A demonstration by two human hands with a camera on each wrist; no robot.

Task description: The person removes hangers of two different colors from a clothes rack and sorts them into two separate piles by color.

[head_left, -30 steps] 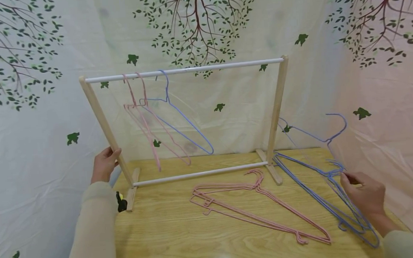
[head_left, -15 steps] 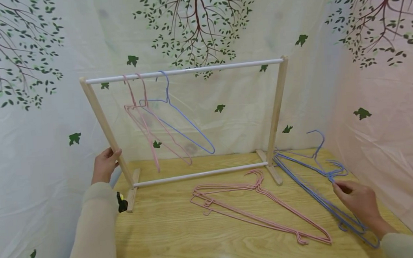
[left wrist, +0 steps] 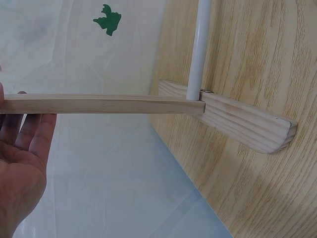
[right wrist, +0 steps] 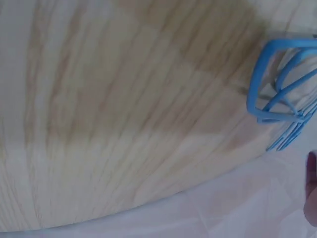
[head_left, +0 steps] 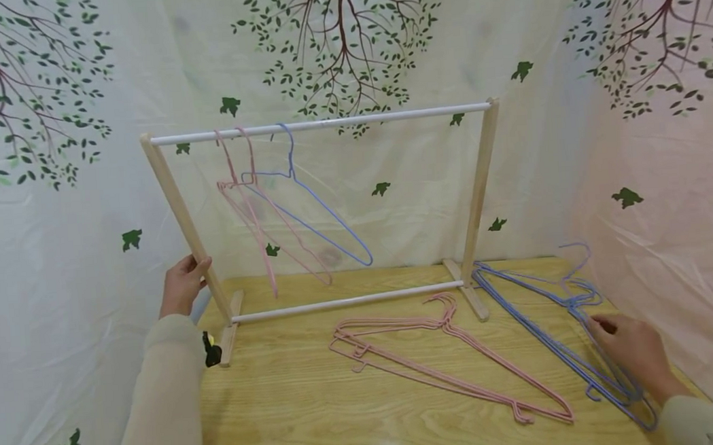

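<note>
My left hand (head_left: 183, 286) grips the left wooden post (head_left: 174, 199) of a small clothes rack, low down. In the left wrist view, fingers reach behind that post (left wrist: 99, 105). At the right, my right hand (head_left: 634, 350) pinches the side of a blue wire clothes hanger (head_left: 580, 256), its hook tilted up just over a stack of blue hangers (head_left: 541, 337) on the table. The right wrist view shows the blue hangers' end (right wrist: 253, 82), with a sliver of my hand (right wrist: 312, 198) at the edge.
Two pink hangers (head_left: 248, 157) and one blue hanger (head_left: 331, 214) hang from the rack's white top rail (head_left: 387, 117). Several pink hangers (head_left: 462, 338) lie on the wooden table (head_left: 294, 403). A small black object (head_left: 212, 350) sits by the rack's left foot (head_left: 231, 335). Leaf-patterned sheeting surrounds the table.
The blue hanger in my right hand has come down toward the stack; over the last half second it also shifted right. My left hand stays on the post.
</note>
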